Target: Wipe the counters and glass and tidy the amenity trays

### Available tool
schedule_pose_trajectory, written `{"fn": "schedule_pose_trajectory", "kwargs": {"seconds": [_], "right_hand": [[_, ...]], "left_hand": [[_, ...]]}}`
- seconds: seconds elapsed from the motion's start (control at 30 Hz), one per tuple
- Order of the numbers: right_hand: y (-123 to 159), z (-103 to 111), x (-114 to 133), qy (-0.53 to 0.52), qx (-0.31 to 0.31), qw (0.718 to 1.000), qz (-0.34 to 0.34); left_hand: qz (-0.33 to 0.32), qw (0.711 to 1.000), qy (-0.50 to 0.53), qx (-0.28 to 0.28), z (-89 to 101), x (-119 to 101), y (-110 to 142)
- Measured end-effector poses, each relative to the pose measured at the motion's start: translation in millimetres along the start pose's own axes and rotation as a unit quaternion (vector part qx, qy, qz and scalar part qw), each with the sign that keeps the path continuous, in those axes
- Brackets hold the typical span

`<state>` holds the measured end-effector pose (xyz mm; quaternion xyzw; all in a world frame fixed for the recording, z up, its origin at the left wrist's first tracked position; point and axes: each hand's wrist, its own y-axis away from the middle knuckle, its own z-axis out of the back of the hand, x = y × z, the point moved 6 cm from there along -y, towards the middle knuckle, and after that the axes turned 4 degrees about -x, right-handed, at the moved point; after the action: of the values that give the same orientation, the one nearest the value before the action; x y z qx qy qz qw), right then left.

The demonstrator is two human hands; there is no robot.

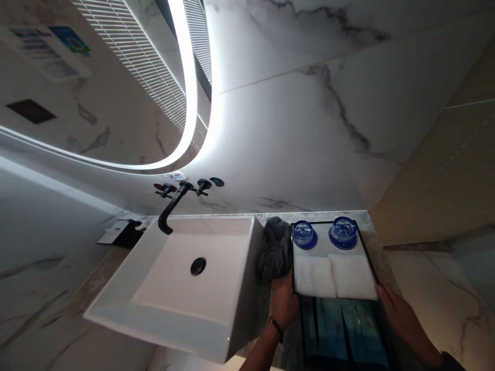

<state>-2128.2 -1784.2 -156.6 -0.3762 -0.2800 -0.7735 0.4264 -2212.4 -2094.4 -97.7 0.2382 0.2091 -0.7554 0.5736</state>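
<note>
A black tray lies on the marble counter to the right of the sink. It carries two upside-down glasses on blue coasters, two folded white cloths and several teal packets. My left hand grips the tray's left edge; a dark band sits on its wrist. My right hand holds the tray's right edge. A crumpled grey cloth rests between the sink and the tray, just beyond my left hand.
A square white vessel sink with a black wall faucet fills the counter's left. A lit oval mirror hangs above. A small black and white tray sits far left. A beige wall stands on the right.
</note>
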Motion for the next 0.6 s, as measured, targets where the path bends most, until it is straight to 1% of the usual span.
{"fn": "schedule_pose_trajectory", "kwargs": {"seconds": [0.07,0.13,0.17,0.2,0.27,0.3,0.33,0.37,0.4,0.43,0.5,0.53,0.57,0.6], "right_hand": [[-2,2,-2,0.002,-0.008,1.000,-0.004],[-3,5,-3,0.009,-0.019,1.000,-0.010],[-4,5,-3,0.014,-0.023,1.000,-0.013],[-4,6,-3,0.017,-0.022,0.999,-0.016],[-4,6,-3,0.021,-0.013,0.999,-0.026],[-3,7,-3,0.024,-0.007,0.999,-0.031],[-3,8,-3,0.025,-0.002,0.999,-0.036],[-2,11,-5,0.028,-0.001,0.999,-0.040],[0,14,-8,0.031,-0.001,0.999,-0.039],[2,17,-13,0.037,-0.001,0.999,-0.035],[9,23,-25,0.059,-0.011,0.998,-0.006],[15,25,-30,0.076,-0.020,0.997,0.026],[23,25,-34,0.100,-0.032,0.992,0.075],[33,24,-33,0.122,-0.048,0.980,0.147]], "left_hand": [[-0.005,0.998,-0.063,-0.010,19.1,0,-22],[-0.035,0.992,-0.117,-0.014,35.2,0,-54],[-0.054,0.990,-0.133,-0.008,39.8,1,-71],[-0.066,0.988,-0.141,0.003,41.6,5,-87],[-0.058,0.987,-0.146,0.031,38.1,18,-110],[-0.046,0.987,-0.147,0.043,33.4,26,-115],[-0.034,0.987,-0.150,0.054,27.1,33,-113],[-0.022,0.986,-0.154,0.061,20.0,41,-106],[-0.008,0.985,-0.159,0.065,12.7,47,-92],[0.007,0.984,-0.167,0.065,5.4,53,-74],[0.038,0.979,-0.187,0.067,-9.3,66,-25],[0.053,0.976,-0.199,0.073,-16.8,73,3],[0.066,0.972,-0.211,0.080,-24.1,80,31],[0.075,0.968,-0.222,0.089,-31.0,88,58]]}}
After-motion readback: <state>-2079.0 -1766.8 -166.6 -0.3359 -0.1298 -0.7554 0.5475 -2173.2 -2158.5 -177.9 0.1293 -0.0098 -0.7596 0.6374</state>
